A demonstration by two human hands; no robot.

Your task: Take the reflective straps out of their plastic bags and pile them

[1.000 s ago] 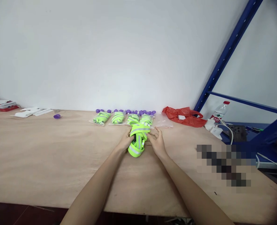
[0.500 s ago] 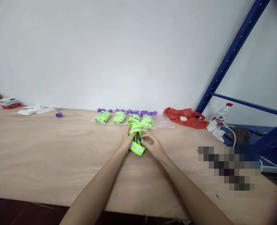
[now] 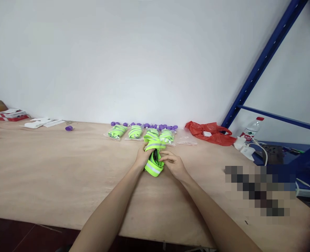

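Note:
A bundled neon yellow-green reflective strap (image 3: 154,172) with a silver stripe lies looped on the table in front of me. Its black buckle (image 3: 155,154) shows inside the loop. On the left side, my left hand (image 3: 142,156) is closed around the bundle, with the thumb laid over the upper band. My right hand (image 3: 174,165) is at the right edge, its fingers loosely apart and the tips touching the strap near the buckle. Just behind the bundle lie several clear bags holding similar straps, among them one bag (image 3: 117,132) at the left end.
Purple round pieces (image 3: 146,125) line the wall behind the bags. Flat clear bags (image 3: 187,137) and a red plastic bag (image 3: 209,133) lie to the right. Beyond are a bottle (image 3: 252,129), white chargers (image 3: 245,148) and a blue metal frame (image 3: 260,66). White papers (image 3: 40,122) lie far left.
The view has shifted slightly. My right fingers have drawn back a little to the right from the buckle, and the loop around it looks wider. My left hand keeps its grip.

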